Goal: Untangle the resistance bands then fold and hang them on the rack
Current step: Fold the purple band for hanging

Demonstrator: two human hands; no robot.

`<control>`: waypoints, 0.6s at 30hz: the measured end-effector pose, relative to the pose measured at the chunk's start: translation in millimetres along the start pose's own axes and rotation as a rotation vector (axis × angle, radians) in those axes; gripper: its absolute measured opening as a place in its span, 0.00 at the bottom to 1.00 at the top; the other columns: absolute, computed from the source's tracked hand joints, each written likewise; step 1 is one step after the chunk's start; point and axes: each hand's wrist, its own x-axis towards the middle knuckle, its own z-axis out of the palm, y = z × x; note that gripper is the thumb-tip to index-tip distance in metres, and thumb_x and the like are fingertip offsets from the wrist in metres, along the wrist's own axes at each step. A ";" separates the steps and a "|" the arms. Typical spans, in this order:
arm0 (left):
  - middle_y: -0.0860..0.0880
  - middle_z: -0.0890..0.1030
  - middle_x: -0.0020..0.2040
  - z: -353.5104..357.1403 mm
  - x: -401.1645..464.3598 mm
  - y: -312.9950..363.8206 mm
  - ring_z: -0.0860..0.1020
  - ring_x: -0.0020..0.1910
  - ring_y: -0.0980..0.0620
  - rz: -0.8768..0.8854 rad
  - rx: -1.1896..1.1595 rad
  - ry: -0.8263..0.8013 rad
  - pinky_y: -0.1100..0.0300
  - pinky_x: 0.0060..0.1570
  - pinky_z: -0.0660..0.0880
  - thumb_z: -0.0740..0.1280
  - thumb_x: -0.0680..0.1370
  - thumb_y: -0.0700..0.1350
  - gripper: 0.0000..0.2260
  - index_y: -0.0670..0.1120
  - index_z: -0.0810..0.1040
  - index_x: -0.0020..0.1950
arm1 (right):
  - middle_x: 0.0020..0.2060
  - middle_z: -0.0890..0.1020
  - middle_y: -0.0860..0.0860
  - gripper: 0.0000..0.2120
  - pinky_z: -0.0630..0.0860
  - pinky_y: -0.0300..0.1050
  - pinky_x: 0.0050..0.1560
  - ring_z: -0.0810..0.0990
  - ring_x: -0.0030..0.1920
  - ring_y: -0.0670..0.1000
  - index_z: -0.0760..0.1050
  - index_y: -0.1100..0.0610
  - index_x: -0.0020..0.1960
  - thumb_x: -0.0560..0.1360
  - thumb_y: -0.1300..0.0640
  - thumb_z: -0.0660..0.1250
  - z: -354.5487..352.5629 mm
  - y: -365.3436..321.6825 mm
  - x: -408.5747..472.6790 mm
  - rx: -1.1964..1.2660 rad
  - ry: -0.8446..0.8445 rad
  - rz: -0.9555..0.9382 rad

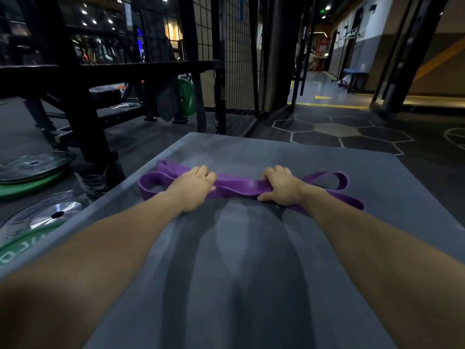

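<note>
While both my forearms reach out over the grey mat (251, 285), their shadows fall in dark streaks down its middle. Further out, my left hand (195, 186) lies knuckles-up on the purple resistance band (236, 186), fingers curled over the strap and thumb tucked along its near edge, gripping it. My right hand (281, 187) does the same a little way along, fingers hooked over the far edge of the bunched strap and thumb pointing inward against the mat. The band lies flat across the mat between and beyond my hands: loops spill out past my left hand, and a long loop trails off past my right wrist. Whether it is one band or several layered together, I cannot tell. Beside the mat on my left, weight plates (35, 167) are stacked on the floor, black over green, with another silver-hubbed plate (57, 212) nearer me. Beyond the mat stands a black steel rack (83, 102), with a wire mesh panel (236, 71) next to it, and a corridor (327, 84) recedes behind on the right.
</note>
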 end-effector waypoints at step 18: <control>0.43 0.67 0.60 -79.0 -147.9 28.7 0.77 0.48 0.42 0.099 0.002 -0.133 0.52 0.38 0.69 0.50 0.83 0.48 0.14 0.43 0.65 0.63 | 0.56 0.77 0.55 0.13 0.72 0.49 0.49 0.75 0.58 0.57 0.70 0.56 0.57 0.77 0.49 0.61 -32.7 -64.2 -176.0 -0.231 0.037 -0.118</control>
